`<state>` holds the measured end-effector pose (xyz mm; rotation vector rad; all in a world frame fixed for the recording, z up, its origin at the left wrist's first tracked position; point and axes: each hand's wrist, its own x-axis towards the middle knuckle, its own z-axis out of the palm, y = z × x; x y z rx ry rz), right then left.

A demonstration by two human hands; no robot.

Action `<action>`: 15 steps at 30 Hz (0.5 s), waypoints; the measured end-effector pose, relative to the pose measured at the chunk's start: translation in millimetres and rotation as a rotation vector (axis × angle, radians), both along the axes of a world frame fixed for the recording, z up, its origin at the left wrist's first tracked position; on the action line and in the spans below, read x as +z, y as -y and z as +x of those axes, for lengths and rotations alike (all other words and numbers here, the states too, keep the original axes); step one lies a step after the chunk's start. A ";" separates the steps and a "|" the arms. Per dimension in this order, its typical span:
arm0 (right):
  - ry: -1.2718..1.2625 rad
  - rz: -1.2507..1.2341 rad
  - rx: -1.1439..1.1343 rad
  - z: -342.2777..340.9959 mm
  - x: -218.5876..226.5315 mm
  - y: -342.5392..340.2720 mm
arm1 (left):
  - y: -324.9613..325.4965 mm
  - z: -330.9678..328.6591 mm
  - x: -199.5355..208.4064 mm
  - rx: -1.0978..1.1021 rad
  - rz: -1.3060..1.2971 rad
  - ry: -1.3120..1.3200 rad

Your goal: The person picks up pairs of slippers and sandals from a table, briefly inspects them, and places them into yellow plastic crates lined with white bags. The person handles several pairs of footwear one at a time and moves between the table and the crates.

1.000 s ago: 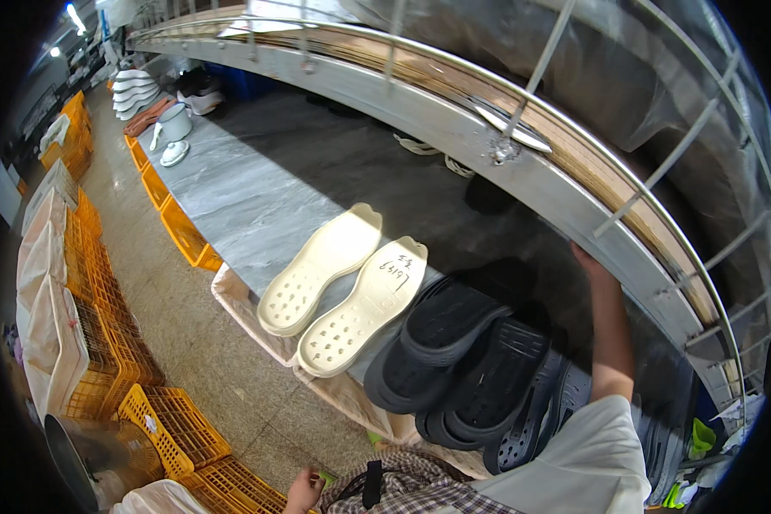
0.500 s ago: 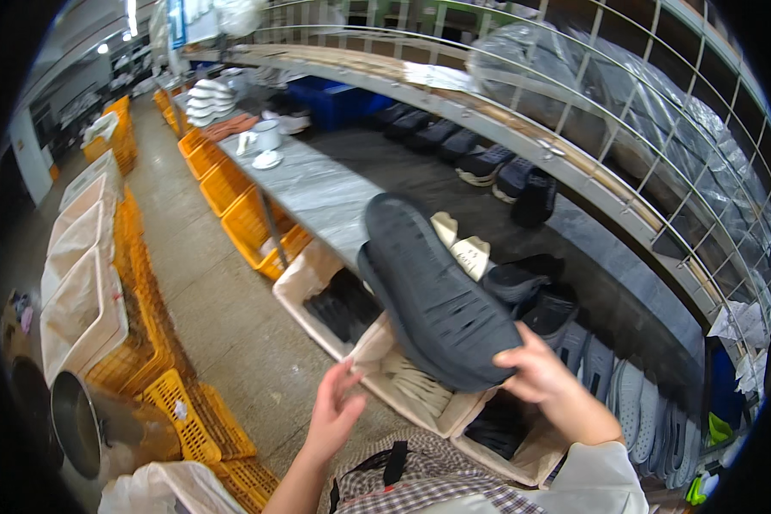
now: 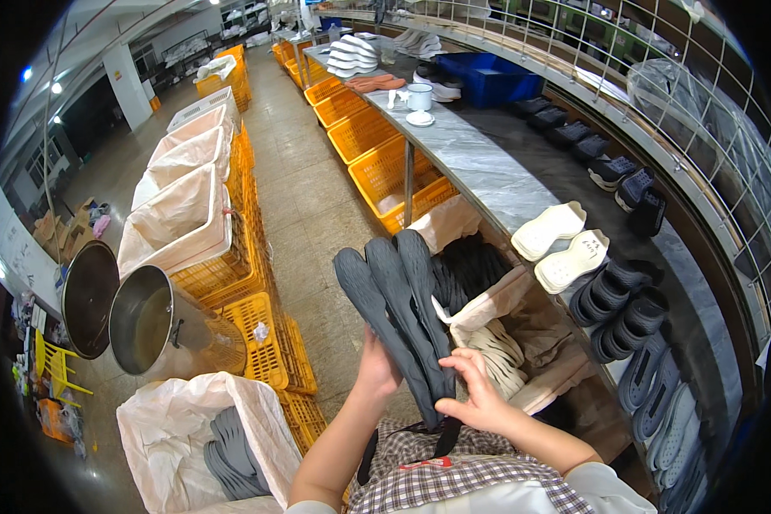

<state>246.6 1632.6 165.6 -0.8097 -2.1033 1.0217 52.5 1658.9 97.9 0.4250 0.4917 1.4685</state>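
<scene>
While the checked cloth apron fills the lower edge, a fan of three dark grey soles is held just ahead of it, long, matte and rounded at their upper ends, with fine ridges on the surface. Open floor shows to the bundle's left; close on its right run the pale folded edges of lined crates. The left hand grips the bundle's left side, most of its fingers hidden behind it. The right hand is at the lower end, thumb and forefinger apart, their tips at the edge of the soles; whether it grips firmly I cannot tell.

At the lower left, a crinkled pale liner surrounds more grey soles. Right of the bundle, slim cream soles lie packed in one lined crate, black soles in the next beyond. To the left stands a smooth metal drum, beside slatted yellow crates.

The bench, grey-streaked and straight-edged, bears stacked black shoe parts, then two moulded cream pieces near its aisle-side edge. Farther along are a pale mug, a blue plastic bin and a stack of wavy white pieces.
</scene>
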 end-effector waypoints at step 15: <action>-0.134 -0.313 -0.005 -3.4 -12.1 -27.9 | 11.7 8.0 14.2 0.135 -0.040 -0.197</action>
